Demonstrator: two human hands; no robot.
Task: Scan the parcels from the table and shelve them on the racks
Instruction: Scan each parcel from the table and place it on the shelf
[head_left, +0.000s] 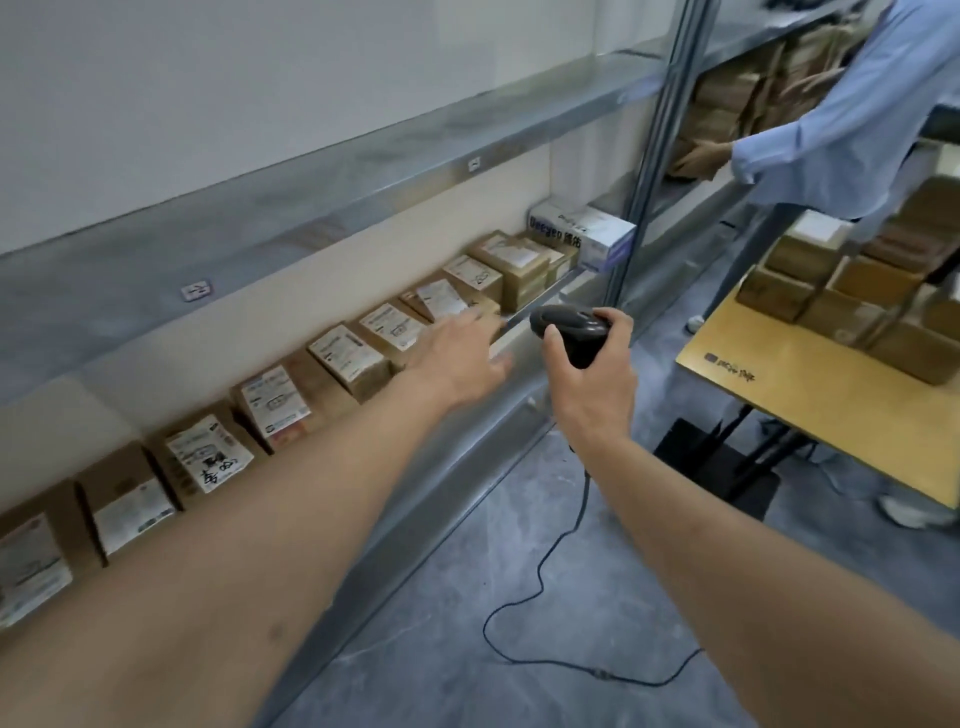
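Observation:
A row of several brown cardboard parcels (348, 358) with white labels lies on the lower shelf of the metal rack (395, 156). My left hand (462, 353) reaches out over the shelf's front edge, fingers straight, beside a labelled parcel (441, 299); it holds nothing. My right hand (587, 364) grips a black corded barcode scanner (569, 322), its head pointing toward the shelf. More brown parcels (852, 291) are stacked on the yellow table (779, 384) at the right.
A white and blue box (582, 234) stands at the row's far end. The scanner's black cable (561, 540) loops across the grey floor. A person in a light blue shirt (852, 119) handles parcels at the neighbouring rack, behind the table.

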